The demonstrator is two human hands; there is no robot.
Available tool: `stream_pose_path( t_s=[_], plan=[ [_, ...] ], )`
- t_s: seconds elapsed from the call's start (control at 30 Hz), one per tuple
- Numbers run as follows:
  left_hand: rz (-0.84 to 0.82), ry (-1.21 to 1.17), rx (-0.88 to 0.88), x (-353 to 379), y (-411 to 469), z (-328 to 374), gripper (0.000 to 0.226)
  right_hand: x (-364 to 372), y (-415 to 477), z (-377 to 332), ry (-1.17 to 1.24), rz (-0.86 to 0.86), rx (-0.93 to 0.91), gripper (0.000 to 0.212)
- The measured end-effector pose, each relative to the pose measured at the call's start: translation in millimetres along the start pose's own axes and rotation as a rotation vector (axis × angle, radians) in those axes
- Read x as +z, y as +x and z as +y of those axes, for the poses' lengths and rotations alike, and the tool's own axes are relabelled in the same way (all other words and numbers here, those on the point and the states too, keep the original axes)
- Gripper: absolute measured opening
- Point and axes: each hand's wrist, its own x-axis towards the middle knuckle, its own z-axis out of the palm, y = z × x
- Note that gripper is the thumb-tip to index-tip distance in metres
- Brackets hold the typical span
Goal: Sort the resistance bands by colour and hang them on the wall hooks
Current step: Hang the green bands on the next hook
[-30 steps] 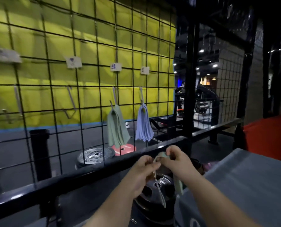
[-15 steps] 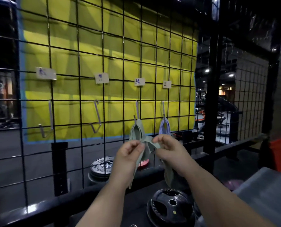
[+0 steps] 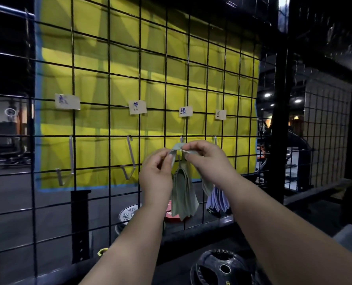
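Both hands hold one pale green resistance band up against the black wire grid. My left hand pinches its left end and my right hand pinches its right end; the band arches between them just below the third hook. Several green bands hang from that hook behind my hands. Lilac bands hang on the fourth hook, partly hidden by my right forearm. Two hooks to the left are bare. A paper label sits above each hook.
A yellow cloth backs the wire grid. Black weight plates lie below: one near my arms, another behind the grid beside a red plate. A black post stands at the right.
My hands have lifted the green band from waist height up to the third hook, and my view has swung closer to the grid and leftward.
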Motion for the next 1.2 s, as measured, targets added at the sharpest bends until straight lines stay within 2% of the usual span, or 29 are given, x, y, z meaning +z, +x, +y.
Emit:
stream_pose_path(
  t_s=[0.13,0.27,0.47,0.63,0.87,0.97,1.03,1.1,1.2],
  plan=[
    [0.058,0.142,0.013,10.6,2.8,-13.6,0.018,2.4,7.2,12.3,0.005,0.018,0.040,0.019],
    [0.094,0.152,0.006,15.3,-0.6,-17.6,0.018,4.5,10.3,28.3,-0.076,0.006,0.065,0.023],
    [0.052,0.190,-0.015,17.8,-6.9,-16.9,0.015,6.2,8.1,44.5,-0.076,0.032,0.072,0.022],
    [0.001,0.295,0.064,16.1,-12.6,-23.0,0.013,6.1,4.8,53.0,-0.075,0.049,0.117,0.009],
    [-0.097,0.504,0.135,14.8,-23.4,-26.1,0.014,0.1,-7.6,67.9,-0.073,0.090,0.172,0.011],
    [-0.115,0.436,0.078,16.5,-26.6,-27.0,0.013,1.0,-11.2,69.9,-0.024,0.085,0.207,0.012],
    [-0.129,0.321,0.003,16.9,-28.0,-24.7,0.013,0.6,-11.4,67.8,0.045,0.071,0.239,0.016],
    [-0.151,0.185,-0.084,16.5,-27.9,-18.3,0.021,-0.4,-9.6,65.6,0.101,0.032,0.255,0.012],
    [-0.179,0.086,-0.097,15.0,-26.7,-9.8,0.026,-2.0,-7.8,65.4,0.191,-0.017,0.285,0.014]
  ],
)
